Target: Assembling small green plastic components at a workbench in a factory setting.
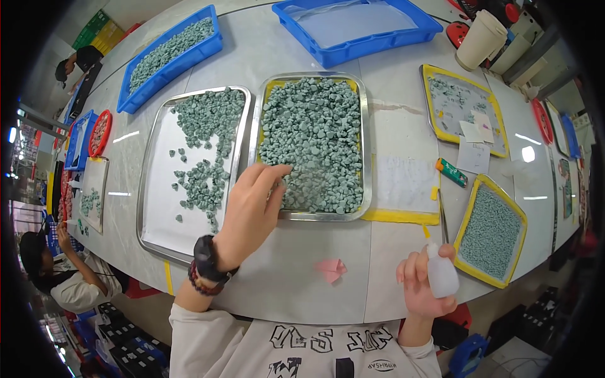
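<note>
My left hand (pixel 250 211), with a dark watch and beaded bracelets on the wrist, reaches over the left edge of a metal tray (pixel 257 135) heaped with small grey-green stone-like pieces (pixel 309 126). Its fingers and thumb are drawn together in a pinch at the pieces; what lies between the fingertips is too small to make out. At the lower right, my right hand (pixel 421 283) grips a small white squeeze bottle (pixel 443 276), its thin yellow nozzle tipped upward. A second metal tray (pixel 154 208), lined with white, stands left of the first with scattered green pieces.
Blue plastic trays (pixel 208 41) stand at the back. Yellow-rimmed trays (pixel 513 277) with green pieces are at the right, near a green lighter (pixel 452 172), paper notes (pixel 474 155) and a cream cup (pixel 481 41). Folded pink paper (pixel 331 270) lies in front. Another person (pixel 69 271) sits far left.
</note>
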A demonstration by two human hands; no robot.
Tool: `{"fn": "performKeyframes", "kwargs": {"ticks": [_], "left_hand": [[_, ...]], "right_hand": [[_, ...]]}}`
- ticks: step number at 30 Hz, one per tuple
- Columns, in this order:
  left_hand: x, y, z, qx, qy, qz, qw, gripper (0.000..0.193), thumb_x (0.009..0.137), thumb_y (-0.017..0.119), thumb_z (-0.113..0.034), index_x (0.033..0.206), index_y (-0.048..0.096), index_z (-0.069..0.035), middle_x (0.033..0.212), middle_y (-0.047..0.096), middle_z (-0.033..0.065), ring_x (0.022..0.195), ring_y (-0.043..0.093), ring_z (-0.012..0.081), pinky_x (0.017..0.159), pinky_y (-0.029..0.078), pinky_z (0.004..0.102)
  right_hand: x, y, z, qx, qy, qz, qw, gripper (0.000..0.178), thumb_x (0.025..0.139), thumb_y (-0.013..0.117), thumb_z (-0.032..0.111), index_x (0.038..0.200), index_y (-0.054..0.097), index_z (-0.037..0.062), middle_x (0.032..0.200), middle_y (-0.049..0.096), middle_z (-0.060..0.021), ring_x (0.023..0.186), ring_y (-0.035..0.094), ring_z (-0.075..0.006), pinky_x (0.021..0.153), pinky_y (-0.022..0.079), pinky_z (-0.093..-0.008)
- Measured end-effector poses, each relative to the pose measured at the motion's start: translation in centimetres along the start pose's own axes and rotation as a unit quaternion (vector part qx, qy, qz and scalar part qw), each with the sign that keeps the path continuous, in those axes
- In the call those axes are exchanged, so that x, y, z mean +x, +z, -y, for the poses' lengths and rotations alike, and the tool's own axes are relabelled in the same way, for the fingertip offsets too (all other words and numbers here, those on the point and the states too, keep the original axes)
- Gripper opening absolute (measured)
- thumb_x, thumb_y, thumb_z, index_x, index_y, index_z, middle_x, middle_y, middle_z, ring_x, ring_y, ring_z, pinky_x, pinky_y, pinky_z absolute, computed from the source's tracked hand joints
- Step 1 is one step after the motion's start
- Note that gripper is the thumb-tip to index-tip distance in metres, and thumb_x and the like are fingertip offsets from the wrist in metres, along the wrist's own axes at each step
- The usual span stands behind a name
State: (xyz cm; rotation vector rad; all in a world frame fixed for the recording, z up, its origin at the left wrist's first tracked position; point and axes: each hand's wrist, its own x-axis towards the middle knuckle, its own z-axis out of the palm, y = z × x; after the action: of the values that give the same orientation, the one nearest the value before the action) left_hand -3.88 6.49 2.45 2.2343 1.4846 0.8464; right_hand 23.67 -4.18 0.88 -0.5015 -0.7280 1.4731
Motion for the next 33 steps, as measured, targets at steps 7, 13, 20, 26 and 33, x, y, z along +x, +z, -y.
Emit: {"fn": "performKeyframes", "kwargs": {"ticks": [7,13,20,26,33], "left_hand": [[-1.0,0.6,-3.0,-0.117,-0.001,-0.052,0.992,0.031,0.078,0.056,0.012,0.105,0.061,-0.001,0.085,0.056,0.0081,0.071,0.056,0.0176,0.063,0.046,0.0249],[-1.0,0.4,-2.2,-0.068,0.015,-0.056,0.996,0.025,0.080,0.055,0.012,0.101,0.062,0.001,0.088,0.059,0.0108,0.076,0.058,0.0194,0.067,0.047,0.0276],[-4.4,0.9,-6.0,-0.564,-0.216,0.194,0.773,0.021,0.087,0.055,0.004,0.107,0.062,0.002,0.096,0.064,0.0085,0.087,0.060,0.0151,0.074,0.050,0.0277],[-6.4,4.4,-4.3,-0.680,-0.364,0.207,0.602,0.024,0.086,0.056,0.007,0.109,0.059,0.002,0.101,0.062,0.0128,0.096,0.061,0.0223,0.082,0.050,0.0336],[-7.3,4.9,-4.7,-0.661,-0.289,0.155,0.675,0.023,0.087,0.056,0.005,0.110,0.059,0.003,0.107,0.061,0.0110,0.093,0.061,0.0179,0.078,0.051,0.0296]], "right_hand": [[-0.8,-0.4,-1.1,-0.057,-0.028,0.028,0.998,0.065,0.078,0.062,0.058,0.117,0.035,0.0126,0.069,0.039,-0.0022,0.059,0.042,-0.0147,0.055,0.041,-0.0301],[0.3,2.5,-2.1,-0.181,-0.044,-0.121,0.975,0.056,0.083,0.052,0.060,0.106,0.037,0.0111,0.062,0.046,-0.0050,0.060,0.044,-0.0172,0.053,0.040,-0.0309],[-1.0,0.7,-2.1,-0.175,-0.062,-0.044,0.982,0.055,0.086,0.045,0.062,0.097,0.045,0.0072,0.063,0.057,-0.0109,0.068,0.053,-0.0246,0.056,0.044,-0.0327],[-0.7,0.9,-2.8,-0.290,-0.026,0.091,0.952,0.062,0.086,0.043,0.065,0.100,0.050,0.0043,0.070,0.065,-0.0161,0.087,0.061,-0.0351,0.070,0.051,-0.0379],[-0.1,2.1,-2.9,-0.345,-0.026,0.105,0.932,0.066,0.085,0.040,0.067,0.101,0.052,0.0048,0.073,0.067,-0.0164,0.094,0.062,-0.0410,0.073,0.053,-0.0430]]}}
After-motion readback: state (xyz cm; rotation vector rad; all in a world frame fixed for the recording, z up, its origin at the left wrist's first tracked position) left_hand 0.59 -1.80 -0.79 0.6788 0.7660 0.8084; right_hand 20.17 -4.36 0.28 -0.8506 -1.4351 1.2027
